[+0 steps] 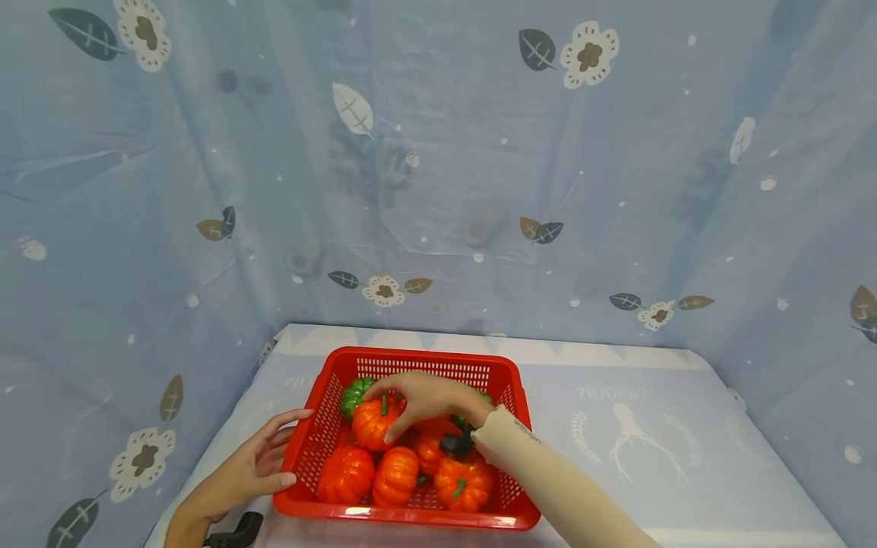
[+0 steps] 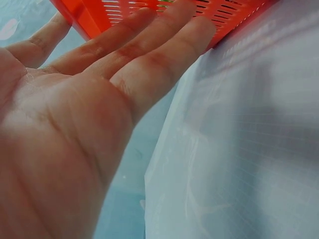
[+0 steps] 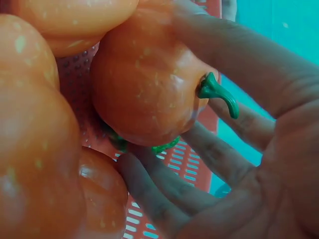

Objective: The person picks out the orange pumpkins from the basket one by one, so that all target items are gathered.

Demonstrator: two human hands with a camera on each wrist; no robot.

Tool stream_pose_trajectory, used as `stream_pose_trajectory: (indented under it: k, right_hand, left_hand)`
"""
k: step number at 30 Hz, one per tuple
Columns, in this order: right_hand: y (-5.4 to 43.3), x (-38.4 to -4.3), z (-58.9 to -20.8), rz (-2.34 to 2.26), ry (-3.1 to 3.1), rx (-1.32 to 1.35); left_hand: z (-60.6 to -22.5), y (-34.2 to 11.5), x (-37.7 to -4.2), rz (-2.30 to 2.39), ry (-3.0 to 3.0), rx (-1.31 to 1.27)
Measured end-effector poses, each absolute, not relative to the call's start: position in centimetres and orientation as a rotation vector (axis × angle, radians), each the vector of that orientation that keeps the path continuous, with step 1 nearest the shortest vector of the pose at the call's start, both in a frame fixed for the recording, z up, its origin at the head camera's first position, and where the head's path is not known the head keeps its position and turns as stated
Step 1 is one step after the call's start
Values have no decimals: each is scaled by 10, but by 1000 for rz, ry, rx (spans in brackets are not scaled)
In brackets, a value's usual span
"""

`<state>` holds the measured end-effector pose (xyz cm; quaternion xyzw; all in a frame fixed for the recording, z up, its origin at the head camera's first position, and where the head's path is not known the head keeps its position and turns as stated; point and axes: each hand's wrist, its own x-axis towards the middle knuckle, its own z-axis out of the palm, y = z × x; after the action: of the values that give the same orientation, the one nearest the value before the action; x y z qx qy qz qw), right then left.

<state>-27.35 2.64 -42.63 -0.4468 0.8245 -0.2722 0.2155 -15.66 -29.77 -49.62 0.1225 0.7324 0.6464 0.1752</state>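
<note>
A red perforated plastic basket on the table holds several glossy toy pumpkins. My right hand reaches into it from the right and grips an orange pumpkin at the left. In the right wrist view, thumb and fingers curve around this pumpkin, and its green stem points toward the palm. At the basket's left side my left hand has its fingers extended against the wall. The left wrist view shows those fingers nearly straight along the slotted red side.
A green pumpkin sits in the back left corner of the basket. Along the front lie a red-orange pumpkin and two orange ones. The pale printed tabletop extends right. Blue patterned cloth hangs behind and at the sides.
</note>
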Motion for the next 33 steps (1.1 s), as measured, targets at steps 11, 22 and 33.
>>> stream_pose_trajectory:
  k: [11, 22, 33]
  right_hand:
    - [24, -275, -429, -691, 2300, -1249]
    - [23, -274, -431, -740, 2306, -1303]
    - [32, -270, -420, -876, 2379, -1257]
  left_hand:
    - [-496, -295, -158, 1822, 2100, 338]
    - [-494, -293, -156, 1821, 2091, 339]
    - [-496, -293, -155, 1813, 2106, 331]
